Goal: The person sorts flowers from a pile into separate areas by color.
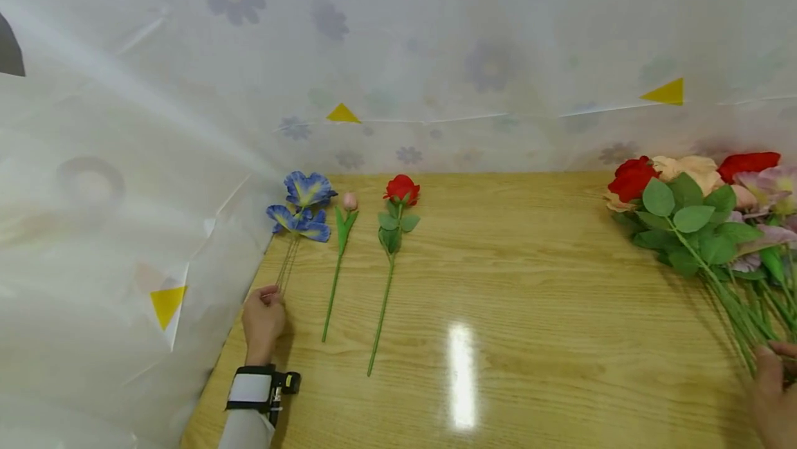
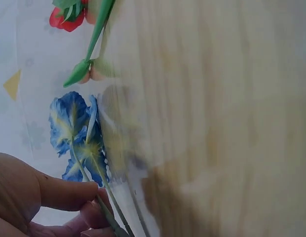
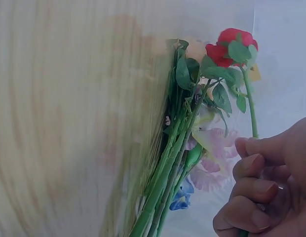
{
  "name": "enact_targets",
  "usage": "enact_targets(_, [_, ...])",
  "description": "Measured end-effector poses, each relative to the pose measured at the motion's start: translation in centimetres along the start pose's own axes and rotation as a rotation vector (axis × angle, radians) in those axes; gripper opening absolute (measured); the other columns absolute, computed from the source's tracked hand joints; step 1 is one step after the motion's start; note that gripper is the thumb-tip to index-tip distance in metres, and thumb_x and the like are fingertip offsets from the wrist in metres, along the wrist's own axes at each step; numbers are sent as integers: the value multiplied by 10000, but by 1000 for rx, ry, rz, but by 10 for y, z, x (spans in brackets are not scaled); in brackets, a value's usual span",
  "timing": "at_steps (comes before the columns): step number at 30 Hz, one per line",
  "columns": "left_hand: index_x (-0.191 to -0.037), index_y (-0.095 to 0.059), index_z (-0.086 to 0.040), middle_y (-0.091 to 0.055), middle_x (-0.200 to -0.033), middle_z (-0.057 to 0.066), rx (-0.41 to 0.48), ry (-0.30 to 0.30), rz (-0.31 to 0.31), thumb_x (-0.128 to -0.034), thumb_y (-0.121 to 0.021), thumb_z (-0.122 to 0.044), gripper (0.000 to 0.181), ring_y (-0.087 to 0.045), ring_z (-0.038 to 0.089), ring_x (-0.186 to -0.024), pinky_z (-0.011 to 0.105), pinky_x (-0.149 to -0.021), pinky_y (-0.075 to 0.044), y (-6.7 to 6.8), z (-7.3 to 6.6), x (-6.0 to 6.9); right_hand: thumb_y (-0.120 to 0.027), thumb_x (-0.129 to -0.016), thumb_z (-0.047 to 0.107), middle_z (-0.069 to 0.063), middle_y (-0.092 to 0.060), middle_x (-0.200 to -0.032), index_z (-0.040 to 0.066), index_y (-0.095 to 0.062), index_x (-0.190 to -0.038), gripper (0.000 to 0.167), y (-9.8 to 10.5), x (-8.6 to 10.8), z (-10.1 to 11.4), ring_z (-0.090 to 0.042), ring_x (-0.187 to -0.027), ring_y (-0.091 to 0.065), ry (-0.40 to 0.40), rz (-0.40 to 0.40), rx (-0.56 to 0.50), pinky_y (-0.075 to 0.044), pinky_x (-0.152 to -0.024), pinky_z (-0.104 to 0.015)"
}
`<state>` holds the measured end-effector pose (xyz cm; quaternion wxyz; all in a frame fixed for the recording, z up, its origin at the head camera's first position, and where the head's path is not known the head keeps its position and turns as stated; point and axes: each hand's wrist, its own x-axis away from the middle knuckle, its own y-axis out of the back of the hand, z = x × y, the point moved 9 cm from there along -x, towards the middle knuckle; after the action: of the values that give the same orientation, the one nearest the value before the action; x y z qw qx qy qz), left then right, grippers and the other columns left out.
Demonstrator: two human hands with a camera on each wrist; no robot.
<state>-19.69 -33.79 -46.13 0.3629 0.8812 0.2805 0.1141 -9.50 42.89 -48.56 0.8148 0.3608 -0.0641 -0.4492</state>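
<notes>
The left hand (image 1: 264,317) pinches thin stems below the blue flowers (image 1: 301,217) at the table's left side. In the left wrist view, thumb and fingers of the left hand (image 2: 54,202) close round a stem of the blue flowers (image 2: 76,128). To their right lie a pink tulip (image 1: 350,201) and a red rose (image 1: 401,189), stems toward the front. At the right edge the right hand (image 1: 775,390) is at the stems of a mixed bunch (image 1: 703,227). The right wrist view shows the right hand (image 3: 271,182) gripping the stem of a red rose (image 3: 237,47) beside the bunch (image 3: 180,123).
The wooden table (image 1: 529,262) meets a flower-patterned sheet (image 1: 498,41) along its back edge. Another part of the sheet (image 1: 93,227) hangs along the left edge. Yellow triangles (image 1: 167,306) mark the sheet. A light reflection shows on the tabletop.
</notes>
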Motion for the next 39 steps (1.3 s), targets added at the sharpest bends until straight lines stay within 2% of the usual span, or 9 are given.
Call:
enact_targets(2, [-1212, -565, 61, -606, -1094, 280, 1, 5, 14, -964, -478, -59, 289, -574, 378, -973, 414, -748, -426, -1, 0, 1, -389, -1057, 256, 63, -394, -746, 35, -613, -1205, 347, -8, -6, -13, 156, -636, -191, -1, 6, 4, -197, -552, -162])
enact_targets(9, [-1259, -519, 60, -582, -1149, 282, 22, 21, 52, -953, -489, -48, 326, -558, 374, -1041, 428, -805, -432, -3, -2, 2, -362, -1061, 343, 391, -288, -810, 33, -574, -1293, 442, -30, -21, -59, 171, -684, -238, 76, -8, -44, -192, -583, -93])
enact_targets(16, [-1334, -438, 60, -555, -1176, 280, 66, 30, 51, -989, -510, -166, 419, -538, 401, -1064, 494, -841, -443, -1, -7, 5, -327, -1068, 366, 304, -295, -765, 517, -466, -1035, 208, -33, -20, -62, 47, -615, -230, 89, 34, -74, -188, -584, -149])
enact_targets(23, [-1363, -430, 51, -493, -1221, 238, 183, -46, 48, -1013, -501, -233, 457, -520, 360, -1056, 465, -866, -435, 3, -34, 11, -350, -1068, 328, 244, -330, -760, 463, -525, -1026, 225, -32, -18, -49, 29, -602, -235, 138, 36, -82, -189, -582, -174])
enact_targets(28, [-1317, -481, 42, -520, -1209, 217, 197, -124, 42, -1007, -518, -219, 406, -533, 331, -1031, 444, -870, -442, 4, -58, 17, -365, -1060, 354, 244, -290, -728, 587, -406, -993, 246, -33, -16, -46, 35, -579, -220, 181, 2, -126, -182, -565, -161])
enact_targets(31, [-1305, -497, 14, -525, -1211, 196, 193, -140, 48, -1009, -519, -218, 377, -532, 320, -1014, 433, -844, -440, 3, -66, 21, -356, -1070, 292, 203, -311, -731, 488, -546, -948, 299, -26, -8, -21, 45, -576, -219, 209, 27, -139, -179, -556, -159])
enact_targets(35, [-1297, -512, -18, -534, -1213, 174, 202, -155, 76, -1013, -520, -231, 355, -545, 305, -991, 412, -797, -448, -2, -75, 27, -326, -1077, 243, 75, -351, -722, 375, -559, -944, 300, -12, 10, 27, -3, -539, -264, 123, 160, -117, -215, -512, -189])
enact_targets(37, [-1290, -525, -35, -544, -1212, 160, 210, -168, 93, -1015, -522, -238, 341, -559, 291, -985, 389, -777, -461, -6, -80, 30, -302, -1076, 298, 66, -369, -744, 488, -418, -952, 255, -12, 15, 34, -35, -525, -287, 55, 222, -86, -239, -493, -210])
enact_targets(39, [-1280, -542, -51, -553, -1210, 142, 226, -179, 109, -1015, -527, -243, 327, -565, 277, -979, 366, -757, -470, -10, -85, 34, -287, -1077, 300, 18, -387, -784, 429, -450, -970, 235, -11, 20, 40, -36, -545, -302, -8, 258, -64, -256, -494, -220])
